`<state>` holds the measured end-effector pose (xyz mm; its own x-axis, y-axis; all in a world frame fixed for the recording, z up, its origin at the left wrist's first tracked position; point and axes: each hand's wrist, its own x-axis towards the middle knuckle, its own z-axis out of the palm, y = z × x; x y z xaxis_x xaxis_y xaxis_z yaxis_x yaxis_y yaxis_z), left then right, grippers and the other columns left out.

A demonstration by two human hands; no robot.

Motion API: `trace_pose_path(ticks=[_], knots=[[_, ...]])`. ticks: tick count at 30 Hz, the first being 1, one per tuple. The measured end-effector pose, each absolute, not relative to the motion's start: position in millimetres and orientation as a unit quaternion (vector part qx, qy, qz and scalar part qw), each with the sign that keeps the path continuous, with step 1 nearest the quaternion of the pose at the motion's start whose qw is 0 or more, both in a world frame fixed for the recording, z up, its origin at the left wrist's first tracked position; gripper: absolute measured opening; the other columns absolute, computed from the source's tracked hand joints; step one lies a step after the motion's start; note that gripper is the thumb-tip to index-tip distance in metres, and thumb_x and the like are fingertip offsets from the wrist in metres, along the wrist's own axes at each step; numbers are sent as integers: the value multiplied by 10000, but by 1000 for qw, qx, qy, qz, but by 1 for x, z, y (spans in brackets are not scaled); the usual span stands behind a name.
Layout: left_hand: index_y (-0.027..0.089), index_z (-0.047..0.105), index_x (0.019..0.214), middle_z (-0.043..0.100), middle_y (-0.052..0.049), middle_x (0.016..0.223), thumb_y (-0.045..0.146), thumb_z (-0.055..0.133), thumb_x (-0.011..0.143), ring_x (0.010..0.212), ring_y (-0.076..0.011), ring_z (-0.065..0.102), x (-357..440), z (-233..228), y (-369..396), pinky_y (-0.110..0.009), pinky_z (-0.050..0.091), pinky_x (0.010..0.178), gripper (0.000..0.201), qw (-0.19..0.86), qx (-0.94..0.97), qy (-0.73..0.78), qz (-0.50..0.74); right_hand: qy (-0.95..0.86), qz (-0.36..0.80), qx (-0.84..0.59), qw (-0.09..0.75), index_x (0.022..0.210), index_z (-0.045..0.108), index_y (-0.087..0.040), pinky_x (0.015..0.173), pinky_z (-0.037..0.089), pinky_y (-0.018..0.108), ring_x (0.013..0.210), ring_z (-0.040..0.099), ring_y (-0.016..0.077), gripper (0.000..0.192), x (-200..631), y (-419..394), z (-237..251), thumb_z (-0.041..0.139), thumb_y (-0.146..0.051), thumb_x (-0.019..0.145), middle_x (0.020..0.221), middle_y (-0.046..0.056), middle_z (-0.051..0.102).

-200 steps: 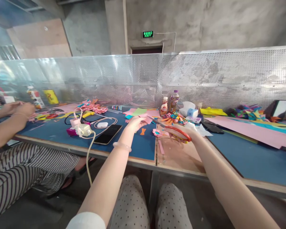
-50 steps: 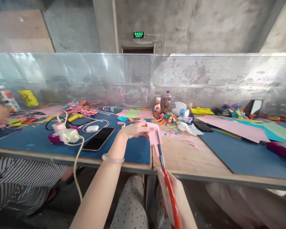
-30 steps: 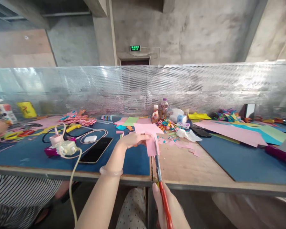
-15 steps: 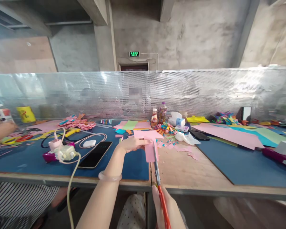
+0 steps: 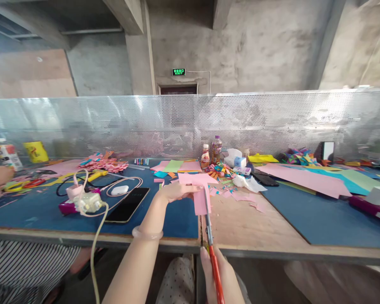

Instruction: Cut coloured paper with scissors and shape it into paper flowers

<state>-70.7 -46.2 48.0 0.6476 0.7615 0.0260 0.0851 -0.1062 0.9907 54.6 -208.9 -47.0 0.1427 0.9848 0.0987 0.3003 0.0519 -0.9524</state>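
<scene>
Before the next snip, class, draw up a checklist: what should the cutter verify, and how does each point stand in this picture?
1. Left hand grips the pink paper: ok.
2. Right hand holds the scissors: ok.
3. Blades meet the paper's lower edge: ok.
4. Left fingers lie clear of the blades, off to the side: ok.
5. Cut line marked on the paper: cannot tell.
6. Phone and cable away from the blades: ok.
</scene>
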Motion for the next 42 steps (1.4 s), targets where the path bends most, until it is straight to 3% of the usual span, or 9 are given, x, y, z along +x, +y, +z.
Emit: trace_pose_path(ticks=[7,17,25,29,36,42], knots=[[132,663,740,544,32,550,269,752,596,553,-86,448,-70,52,-50,-233,388,597,217,599,674,325,284,-551,351,-575,492,793,638,-152,687,461,243,700,629,216,521,55,-213,-42,411,-621,775,610,64,638],[130,627,663,475,67,492,230,768,568,479,-59,351,-69,56,-54,-239,367,587,197,603,665,329,293,-551,370,-581,471,734,547,-173,610,436,209,589,559,160,513,55,-203,-59,328,-632,802,625,52,613],[131,631,675,516,42,505,231,756,579,630,-122,498,-69,55,-54,-260,400,647,186,600,673,323,288,-528,389,-568,498,837,587,-158,684,448,242,692,600,199,524,52,-207,-48,376,-633,772,747,86,654],[131,655,738,604,4,591,252,749,591,725,-159,558,-71,53,-53,-290,430,702,212,589,681,325,290,-526,399,-566,493,885,591,-156,731,446,264,775,614,234,495,50,-212,-41,417,-601,757,705,76,643],[165,646,1017,682,-75,961,267,723,633,929,-206,592,-74,47,-47,-331,441,817,404,582,706,306,264,-530,393,-567,493,886,574,-159,745,447,274,768,616,230,468,51,-210,-46,400,-579,775,729,81,639],[171,657,1013,689,-74,953,256,728,634,883,-195,609,-73,48,-48,-308,458,779,395,574,709,310,267,-494,441,-560,497,800,592,-174,698,458,228,752,617,195,478,52,-201,-57,404,-612,768,729,66,653]])
